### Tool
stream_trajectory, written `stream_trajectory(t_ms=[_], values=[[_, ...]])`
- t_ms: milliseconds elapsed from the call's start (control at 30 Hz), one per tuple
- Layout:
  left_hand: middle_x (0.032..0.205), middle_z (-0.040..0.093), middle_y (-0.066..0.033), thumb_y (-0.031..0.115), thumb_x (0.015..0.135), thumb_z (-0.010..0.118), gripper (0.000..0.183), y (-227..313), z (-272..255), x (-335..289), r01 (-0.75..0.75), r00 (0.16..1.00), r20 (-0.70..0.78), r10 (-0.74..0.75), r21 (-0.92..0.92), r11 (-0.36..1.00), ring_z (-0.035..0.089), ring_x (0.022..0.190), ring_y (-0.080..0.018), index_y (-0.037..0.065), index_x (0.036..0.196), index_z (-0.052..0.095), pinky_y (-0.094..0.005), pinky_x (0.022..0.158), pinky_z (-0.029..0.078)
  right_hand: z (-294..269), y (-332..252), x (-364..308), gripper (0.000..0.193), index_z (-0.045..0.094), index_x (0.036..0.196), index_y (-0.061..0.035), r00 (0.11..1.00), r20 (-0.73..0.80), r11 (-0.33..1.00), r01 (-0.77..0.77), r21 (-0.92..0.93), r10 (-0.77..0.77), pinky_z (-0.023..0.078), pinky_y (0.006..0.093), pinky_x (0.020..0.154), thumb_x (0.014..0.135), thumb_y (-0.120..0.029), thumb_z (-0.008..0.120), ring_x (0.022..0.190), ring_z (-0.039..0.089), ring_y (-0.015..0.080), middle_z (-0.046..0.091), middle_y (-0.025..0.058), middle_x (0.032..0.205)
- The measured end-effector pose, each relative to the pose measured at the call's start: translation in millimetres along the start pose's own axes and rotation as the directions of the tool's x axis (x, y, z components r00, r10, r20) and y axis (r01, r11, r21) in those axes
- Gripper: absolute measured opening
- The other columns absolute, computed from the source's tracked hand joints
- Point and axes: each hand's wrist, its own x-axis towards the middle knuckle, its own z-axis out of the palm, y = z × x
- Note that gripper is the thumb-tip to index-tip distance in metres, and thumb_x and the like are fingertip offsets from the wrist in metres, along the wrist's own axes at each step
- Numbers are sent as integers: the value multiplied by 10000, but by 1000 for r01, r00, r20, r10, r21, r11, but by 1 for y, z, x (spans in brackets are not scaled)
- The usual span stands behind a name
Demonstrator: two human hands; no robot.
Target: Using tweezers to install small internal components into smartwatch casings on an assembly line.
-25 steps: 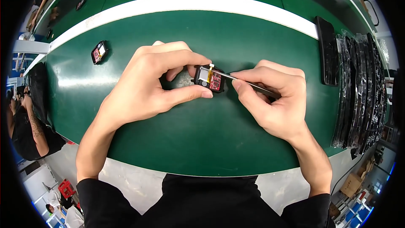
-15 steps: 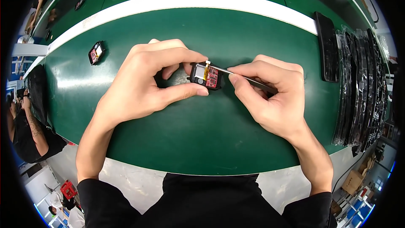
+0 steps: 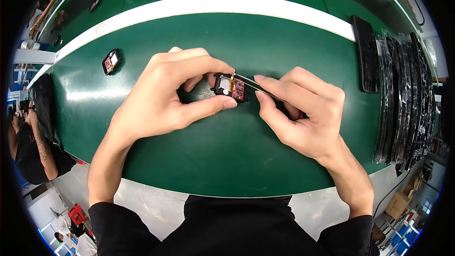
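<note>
A small black electronic case (image 3: 240, 90) is held by its edges between the thumb and fingers of my left hand (image 3: 159, 92). Inside it show a red circuit board, a silver block and a yellow ribbon strip. My right hand (image 3: 305, 109) pinches slim metal tweezers (image 3: 248, 81) between thumb and fingers. Their tips reach the upper edge of the case, by the top of the yellow strip and my left fingertip. What lies right at the tips is too small to make out.
A second open case with a red board (image 3: 111, 61) lies on the green table (image 3: 227, 161) at the left. Black trays in clear plastic (image 3: 398, 99) are stacked at the right, beside a black slab (image 3: 366, 54). A white rail (image 3: 222, 4) crosses behind. Another person (image 3: 35, 151) sits at far left.
The tweezers have turned in my right hand and their two arms now show spread apart. My right fingers have shifted slightly. The white tab at the case's upper edge no longer stands out.
</note>
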Motion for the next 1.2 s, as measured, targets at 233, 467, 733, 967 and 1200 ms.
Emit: stream_trajectory(t_ms=[233,467,733,967,1200], values=[[848,678,-44,175,776,968,472,-4,-1,-1,-6,1000,16,7,-34,999,510,696,-182,27,1198,819,-345,758,432,2,-1,1,226,864,1049,4,1000,13,1000,2,17,-2,361,292,462,830,58,862,512,509,96,640,22,718],[919,735,-27,226,744,989,544,-24,-12,-1,-26,990,133,45,-145,989,489,682,-154,55,1237,837,-329,757,423,-7,-2,2,159,877,1056,20,968,137,943,-237,234,209,343,276,521,902,37,839,570,525,79,657,31,687],[959,751,-22,264,745,990,544,-23,-11,1,-45,985,158,64,-119,992,477,685,-147,66,1231,844,-326,759,410,-6,0,0,163,877,1050,16,974,134,950,-210,230,183,338,273,514,893,37,841,566,527,75,659,32,687],[936,731,-16,273,746,989,544,-20,-9,-2,-72,988,134,83,-89,993,475,706,-155,72,1230,845,-326,743,400,-6,-2,1,133,853,1000,27,977,139,959,-186,213,159,375,290,459,874,53,820,500,539,99,662,54,682],[953,750,-35,244,779,957,462,-20,-7,0,-105,985,126,115,-83,991,537,739,-172,59,1187,845,-324,719,391,-3,1,1,113,846,979,25,979,135,962,-176,208,150,370,296,452,873,46,814,491,534,109,639,47,669]])
